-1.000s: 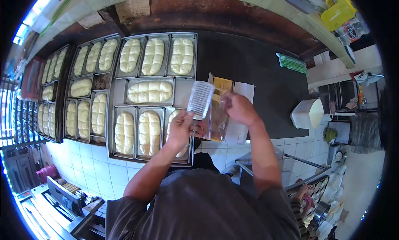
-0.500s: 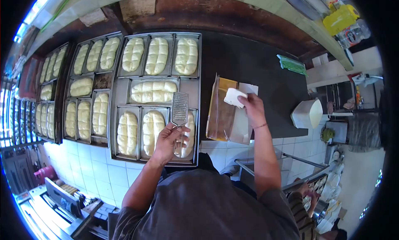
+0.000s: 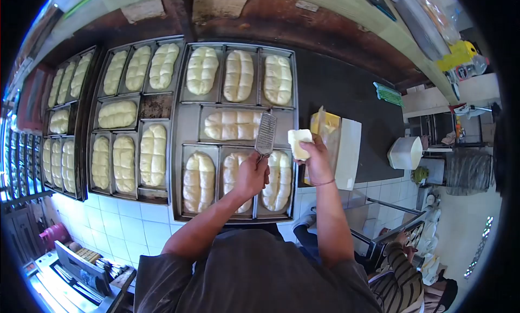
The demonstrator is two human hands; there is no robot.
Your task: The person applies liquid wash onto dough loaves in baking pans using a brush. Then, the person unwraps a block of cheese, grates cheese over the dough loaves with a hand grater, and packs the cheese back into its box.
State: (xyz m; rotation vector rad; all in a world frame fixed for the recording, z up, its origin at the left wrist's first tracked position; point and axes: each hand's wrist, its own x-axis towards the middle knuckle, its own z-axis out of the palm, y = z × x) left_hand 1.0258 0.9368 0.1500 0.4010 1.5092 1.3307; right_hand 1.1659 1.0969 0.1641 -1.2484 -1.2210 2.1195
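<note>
My left hand [image 3: 253,175] is closed round the handle of a metal grater [image 3: 266,133], whose perforated face stands up over the nearest tray [image 3: 189,113] of scored dough loaves [image 3: 233,124]. To its right, my right hand [image 3: 318,162] grips a pale block [image 3: 299,143], which looks like cheese, between thumb and fingers. Block and grater are apart. Just beyond my right hand lies an open yellow carton [image 3: 327,123] with a white flap [image 3: 349,153], partly hidden by that hand.
More trays of dough [image 3: 123,114] stand at the left. A white tub [image 3: 405,152] and a green-and-white packet [image 3: 388,95] are on the dark table [image 3: 374,121]. A co-worker in a striped sleeve [image 3: 403,272] is at the lower right.
My right hand has brought the pale block from over the carton toward the tray's right edge. The grater is tilted more to the right. The view has shifted, so the trays appear further right.
</note>
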